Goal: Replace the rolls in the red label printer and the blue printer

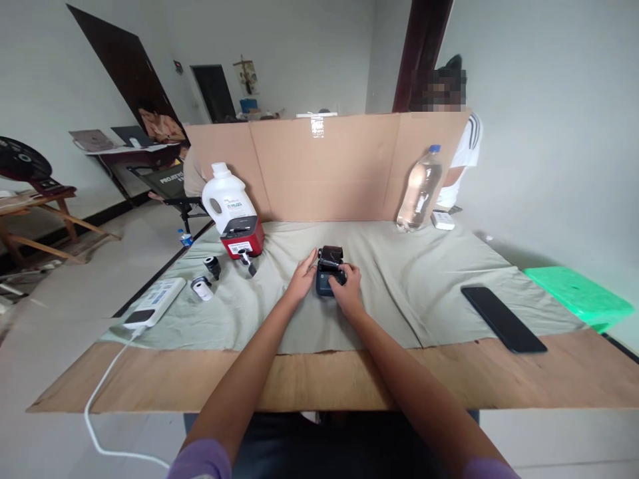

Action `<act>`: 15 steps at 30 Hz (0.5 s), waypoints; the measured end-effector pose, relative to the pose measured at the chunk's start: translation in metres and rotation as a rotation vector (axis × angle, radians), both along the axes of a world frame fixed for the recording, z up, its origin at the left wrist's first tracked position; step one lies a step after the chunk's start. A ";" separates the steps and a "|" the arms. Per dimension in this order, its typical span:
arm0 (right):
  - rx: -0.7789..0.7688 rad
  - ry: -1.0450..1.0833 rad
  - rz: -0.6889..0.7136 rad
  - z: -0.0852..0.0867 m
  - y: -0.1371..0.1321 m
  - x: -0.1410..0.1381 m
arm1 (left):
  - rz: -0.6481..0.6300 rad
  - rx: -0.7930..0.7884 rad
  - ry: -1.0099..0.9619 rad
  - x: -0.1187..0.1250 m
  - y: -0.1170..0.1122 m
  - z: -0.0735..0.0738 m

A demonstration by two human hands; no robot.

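Where the black machine (324, 287) is sitting: mid-tabletop (319, 380), on the cloth (299, 327), what looks like its lid (331, 253) standing open.
Its handling: seeming light and stiff-shelled, probably fragile at the hinge; the lower sides are offering the safest hold.
Left hand (303, 274): fingers are lying straight along its left side, not clasping.
Right hand (349, 285): fingers are gripping its right side.
Bottle (422, 189): holding clear liquid, capped.
White jug (229, 201): hiding its contents from me.

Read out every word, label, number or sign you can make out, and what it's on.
"PROJET...", the rest unclear: folding chair.
Too small or blurred to read: markings on the white jug, red box, power strip and cardboard.
Dark device: nothing legible.
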State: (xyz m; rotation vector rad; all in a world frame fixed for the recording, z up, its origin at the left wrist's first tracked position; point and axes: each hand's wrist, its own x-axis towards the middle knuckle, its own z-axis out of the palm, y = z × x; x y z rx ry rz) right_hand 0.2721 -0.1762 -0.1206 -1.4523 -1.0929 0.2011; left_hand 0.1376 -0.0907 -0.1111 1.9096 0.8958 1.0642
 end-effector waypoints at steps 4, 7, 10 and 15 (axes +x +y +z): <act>0.045 -0.049 0.043 0.003 -0.003 0.000 | 0.029 0.038 0.045 0.009 0.015 0.007; 0.034 -0.040 0.051 0.004 -0.004 0.000 | -0.014 0.005 0.057 0.017 0.021 0.010; 0.002 -0.008 0.051 0.005 -0.004 0.001 | -0.012 -0.036 0.024 0.021 0.021 0.009; 0.037 0.061 0.102 0.009 -0.009 0.003 | -0.025 0.002 0.069 0.011 0.023 0.022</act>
